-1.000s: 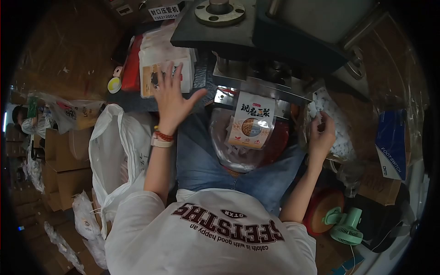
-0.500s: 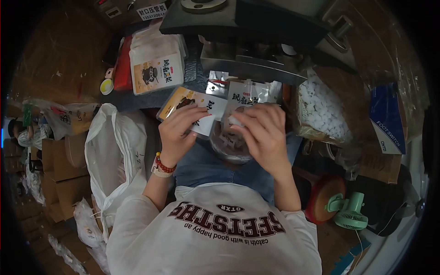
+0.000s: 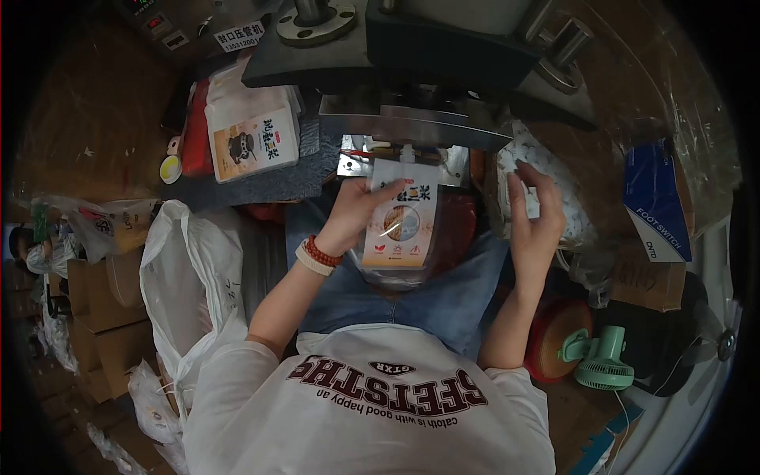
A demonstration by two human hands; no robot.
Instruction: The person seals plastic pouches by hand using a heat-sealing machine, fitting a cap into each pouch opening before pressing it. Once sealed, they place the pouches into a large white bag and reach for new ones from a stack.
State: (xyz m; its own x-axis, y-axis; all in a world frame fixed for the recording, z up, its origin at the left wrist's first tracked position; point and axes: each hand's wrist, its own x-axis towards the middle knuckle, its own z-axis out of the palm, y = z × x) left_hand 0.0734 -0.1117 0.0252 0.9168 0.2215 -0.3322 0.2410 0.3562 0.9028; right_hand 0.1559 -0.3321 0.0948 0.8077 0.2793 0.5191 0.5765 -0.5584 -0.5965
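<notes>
My left hand (image 3: 360, 214) grips a printed spout pouch (image 3: 402, 226) by its left edge, thumb across the front. The pouch hangs upright above my lap, and a small pale spout (image 3: 408, 152) stands up from its top, at the metal front of a press (image 3: 412, 123). Over a box of small white plastic pieces (image 3: 582, 226) on the right is my right hand (image 3: 538, 214), its thumb and fingers apart. I see nothing held between them. A clear, round-edged container (image 3: 400, 281) shows partly below the pouch, in my lap.
Stacked printed pouches (image 3: 257, 142) lie on the dark mat at left. A white sack (image 3: 186, 285) stands open by my left arm. At right are a blue box (image 3: 657, 202) and a green fan (image 3: 606, 360). The press's heavy plate (image 3: 443, 63) overhangs the work spot.
My left hand has moved right and turned the pouch upright beneath the press. My right hand has left the pouches and moved right to the box of white pieces. The view has shifted slightly.
</notes>
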